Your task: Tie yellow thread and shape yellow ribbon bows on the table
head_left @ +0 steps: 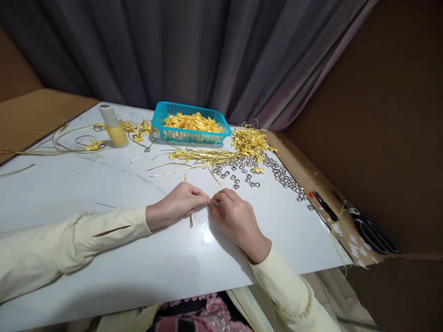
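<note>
My left hand [183, 200] is closed in a pinch over the middle of the table. A gold cord [191, 220] runs under its fingers and shows above and below them. My right hand [238, 216] is also pinched, its fingertips meeting the left ones. What sits between the two pinches is too small and covered to make out. Just beyond my hands lies a bundle of gold cords [211, 156]. Silver beads [244, 168] are scattered beside the bundle, trailing off to the right.
A blue basket [192, 137] holds yellow ribbon bows; a pile of yellow bows [251, 140] lies to its right. At the left stands a yellowish bottle [117, 133] near looped cords. Black scissors [372, 233] and small snips [325, 205] rest along the right edge.
</note>
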A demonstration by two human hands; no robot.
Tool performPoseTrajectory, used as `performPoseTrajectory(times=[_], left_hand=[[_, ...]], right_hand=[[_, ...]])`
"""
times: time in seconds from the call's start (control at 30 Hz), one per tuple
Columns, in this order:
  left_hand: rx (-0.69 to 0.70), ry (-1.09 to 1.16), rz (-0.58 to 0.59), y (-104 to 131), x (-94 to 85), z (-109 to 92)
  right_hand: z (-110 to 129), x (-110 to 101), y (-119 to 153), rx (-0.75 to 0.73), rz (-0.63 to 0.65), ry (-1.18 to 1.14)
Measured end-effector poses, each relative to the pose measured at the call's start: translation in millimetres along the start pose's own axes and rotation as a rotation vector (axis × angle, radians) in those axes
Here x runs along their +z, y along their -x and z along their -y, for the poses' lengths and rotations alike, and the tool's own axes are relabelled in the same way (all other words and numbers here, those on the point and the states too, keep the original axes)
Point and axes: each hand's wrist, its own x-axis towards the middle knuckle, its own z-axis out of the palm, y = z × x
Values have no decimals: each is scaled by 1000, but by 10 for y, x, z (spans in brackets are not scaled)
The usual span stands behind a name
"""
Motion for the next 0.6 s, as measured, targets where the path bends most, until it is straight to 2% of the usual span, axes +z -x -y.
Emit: performPoseTrajectory(times=[0.13,0.23,0.43,0.6], left_hand=[[13,-20,-12,-7,-3,19],[7,-27,-17,2,1,12],[3,-6,-8,6,5,-10],[22,0,17,13,-6,12]], right_hand=[[-11,20,-1,-7,-26,43],[-41,-7,-6,47,-21,11],[-54,-132,-38,226,142,-242],[-34,-157,-56,212,254,-296]])
